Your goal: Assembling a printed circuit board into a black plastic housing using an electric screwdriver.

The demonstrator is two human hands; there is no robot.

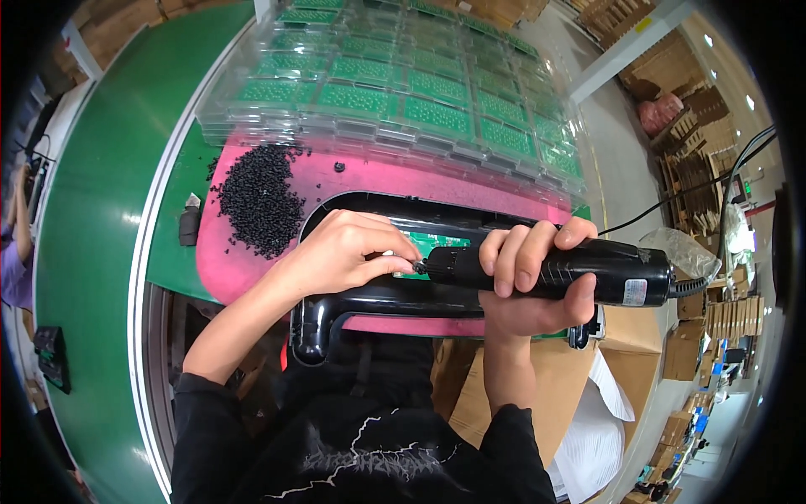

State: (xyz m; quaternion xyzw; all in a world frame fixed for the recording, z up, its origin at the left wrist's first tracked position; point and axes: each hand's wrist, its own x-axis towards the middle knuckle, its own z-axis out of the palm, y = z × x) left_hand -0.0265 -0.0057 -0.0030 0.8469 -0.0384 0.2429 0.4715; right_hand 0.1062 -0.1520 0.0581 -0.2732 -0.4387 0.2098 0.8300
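Note:
My right hand (537, 277) is wrapped round a black electric screwdriver (613, 267), held nearly level with its tip pointing left. Thumb and fingertips of my left hand (353, 248) pinch a small black screw (420, 267) at the screwdriver's tip. Below both hands lies a long black plastic housing (382, 296) with bent ends. A green circuit board (445, 240) shows inside it, partly covered by my hands and the tool. The housing rests on a pink mat (353, 172). A heap of small black screws (260, 202) is spread on the mat's left side.
Stacked clear plastic trays (395, 126) of green circuit boards stand behind the mat. A dark cylindrical object (191, 223) sits left of it. The screwdriver's cord (693, 287) leaves at right. An open cardboard box (520, 378) with white sheets is at the lower right.

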